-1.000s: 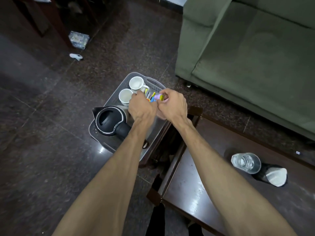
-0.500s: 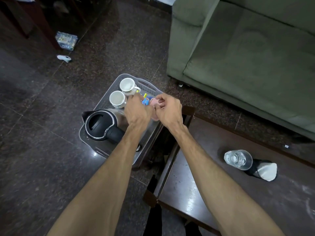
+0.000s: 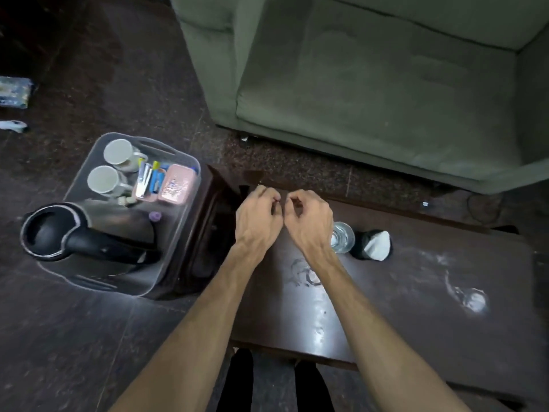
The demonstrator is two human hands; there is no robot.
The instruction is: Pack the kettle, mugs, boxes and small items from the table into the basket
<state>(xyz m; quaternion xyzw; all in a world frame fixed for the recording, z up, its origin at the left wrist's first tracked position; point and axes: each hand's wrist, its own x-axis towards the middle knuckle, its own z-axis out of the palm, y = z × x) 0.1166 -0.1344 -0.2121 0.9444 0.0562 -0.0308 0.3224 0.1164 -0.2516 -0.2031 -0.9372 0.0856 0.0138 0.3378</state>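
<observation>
A clear grey basket (image 3: 178, 257) stands on the floor left of the dark wooden table (image 3: 416, 307). In it are a black and steel kettle (image 3: 74, 236), two white mugs (image 3: 104, 179), a pink box (image 3: 176, 184), several small colourful items (image 3: 150, 179) and a purple cap (image 3: 155, 216). My left hand (image 3: 257, 221) and my right hand (image 3: 309, 221) hover side by side over the table's left end, fingers curled. Whether the fingertips pinch anything small is unclear. A clear glass (image 3: 343, 237) and a black holder with white paper (image 3: 375, 244) stand on the table just right of my right hand.
A green sofa (image 3: 371, 84) fills the far right. The floor is dark stone, with a packet (image 3: 13, 92) and a white scrap (image 3: 13, 125) at the far left. White smears mark the tabletop. My legs show below the table's near edge.
Both hands have left the basket and moved right, over the table's left end. The small items and the pink box now lie in the basket.
</observation>
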